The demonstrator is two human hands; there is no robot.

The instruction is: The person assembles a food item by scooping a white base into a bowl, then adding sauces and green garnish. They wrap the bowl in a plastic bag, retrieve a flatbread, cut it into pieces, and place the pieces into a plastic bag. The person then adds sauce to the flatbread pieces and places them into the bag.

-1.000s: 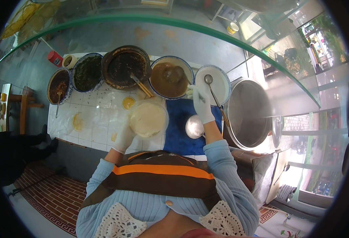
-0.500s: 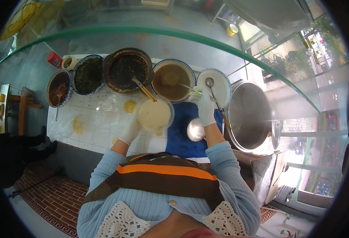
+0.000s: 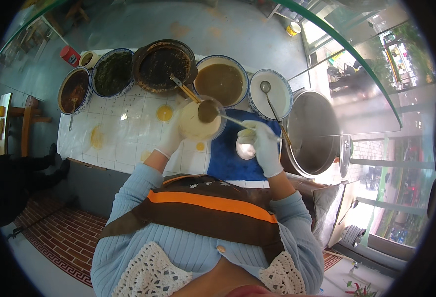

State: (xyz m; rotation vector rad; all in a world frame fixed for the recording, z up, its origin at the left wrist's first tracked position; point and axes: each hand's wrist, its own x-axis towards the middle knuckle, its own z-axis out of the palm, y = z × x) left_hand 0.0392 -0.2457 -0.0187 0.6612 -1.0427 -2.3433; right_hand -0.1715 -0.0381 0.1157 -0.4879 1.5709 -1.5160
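Clock directions are read about the centre of the clear bowl point(image 3: 223, 129), with 12 o'clock pointing away from the wearer; this bowl, filled with pale contents, is located over the bench point(image 3: 124, 136), near its middle. The gloved left hand point(image 3: 171, 137) supports the bowl at 8 o'clock, its forearm entering from 7 o'clock. The gloved right hand point(image 3: 262, 143) is positioned at 4 o'clock, fingers curled closed about the handle of a ladle point(image 3: 208, 112), with the forearm entering from 5 o'clock. The ladle handle slopes from the grip toward 10 o'clock; the ladle cup, carrying brown liquid, is located over the bowl's 1 o'clock side. Adjacent vessels: dark pot point(image 3: 193, 58) at 11 o'clock, brown-liquid bowl point(image 3: 247, 81) at 1 o'clock, white bowl point(image 3: 279, 106) at 2 o'clock, steel pot point(image 3: 337, 116) at 3 o'clock. A blue cloth point(image 3: 230, 168) lies at 5 o'clock. The left fingers are mostly concealed by the bowl; contact between ladle cup and pale contents cannot be determined. The right hand partly covers a shiny metal object point(image 3: 244, 151), leaving its full form unclear. The steel pot's interior is hazy, and its contents cannot be identified.
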